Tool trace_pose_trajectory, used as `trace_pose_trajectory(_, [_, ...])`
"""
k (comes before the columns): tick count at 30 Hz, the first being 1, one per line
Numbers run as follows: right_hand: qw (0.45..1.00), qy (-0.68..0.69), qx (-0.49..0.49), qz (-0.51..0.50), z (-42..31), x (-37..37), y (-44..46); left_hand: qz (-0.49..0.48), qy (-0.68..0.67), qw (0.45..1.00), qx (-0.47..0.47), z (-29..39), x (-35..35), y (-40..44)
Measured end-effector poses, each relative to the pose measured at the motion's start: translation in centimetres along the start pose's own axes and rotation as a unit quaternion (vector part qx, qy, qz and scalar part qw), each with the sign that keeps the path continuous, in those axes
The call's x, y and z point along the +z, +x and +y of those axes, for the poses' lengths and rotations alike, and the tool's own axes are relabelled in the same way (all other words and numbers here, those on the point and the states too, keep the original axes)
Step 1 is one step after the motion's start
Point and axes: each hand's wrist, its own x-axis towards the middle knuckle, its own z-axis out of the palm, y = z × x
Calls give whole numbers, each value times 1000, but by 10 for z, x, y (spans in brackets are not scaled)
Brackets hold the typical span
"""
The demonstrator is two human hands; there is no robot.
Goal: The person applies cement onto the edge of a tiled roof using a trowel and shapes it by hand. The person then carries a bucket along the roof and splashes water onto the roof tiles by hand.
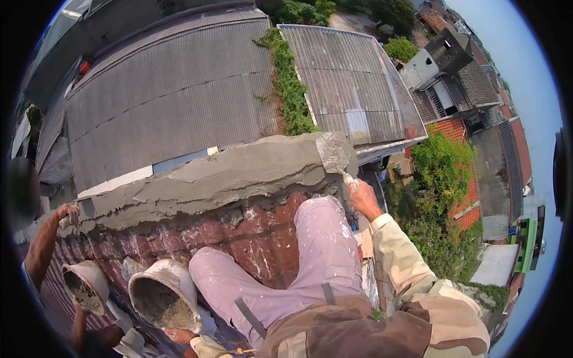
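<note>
My right hand (363,198) is wrapped round the handle of a trowel (332,153). The trowel's mortar-smeared blade lies flat on wet grey mortar at the right end of the ridge (239,170). Down at the lower left, my left hand (178,335) grips the lower rim of a tilted, mortar-crusted bucket (166,292). Some grey mortar sits inside this bucket. My knees, in paint-spotted trousers, rest over the reddish roof tiles (268,235) below the ridge.
At the left, a co-worker's hand (68,212) is at the ridge, near a second bucket (86,289) with mortar in it. Beyond the ridge lie lower corrugated roofs (173,89) and a strip of green plants (292,83). The ridge ends at a drop on the right.
</note>
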Motion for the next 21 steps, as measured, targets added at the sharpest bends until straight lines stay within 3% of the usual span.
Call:
trace_pose_trajectory(2, [993, -69, -67, 66, 38, -6, 18, -17, 26, 1000, 3, -6, 2, 9])
trace_pose_trajectory(4, [993, -25, -78, 81, 56, -6, 18, -20, 40, 999, 7, -10, 7, 14])
trace_pose_trajectory(6, [992, 17, -89, 92, 82, 0, 24, 7, 123, 988, 92, -16, 6, 15])
trace_pose_trajectory(8, [993, -13, -90, 71, 108, 10, 28, 13, 95, 988, 123, -18, -8, 13])
trace_pose_trajectory(10, [985, -43, -124, 109, 124, 16, 18, 41, -153, 986, -56, 17, -41, 14])
trace_pose_trajectory(12, [973, -62, -166, 147, 114, 17, 5, 77, -111, 990, -41, 76, -121, 5])
trace_pose_trajectory(14, [984, -9, -143, 109, 78, 2, -32, 162, -181, 955, 168, 138, -193, -4])
trace_pose_trajectory(16, [982, -3, -167, 88, 51, 0, -51, 43, -372, 905, 201, 215, -247, -24])
trace_pose_trajectory(18, [978, 5, -193, 72, 21, -3, -64, -83, -583, 789, 176, 287, -252, -48])
trace_pose_trajectory(20, [957, -66, -283, 7, -18, -1, -66, -190, -602, 747, 210, 339, -226, -64])
trace_pose_trajectory(21, [954, -65, -293, 4, -32, 5, -63, -182, -557, 783, 211, 362, -206, -72])
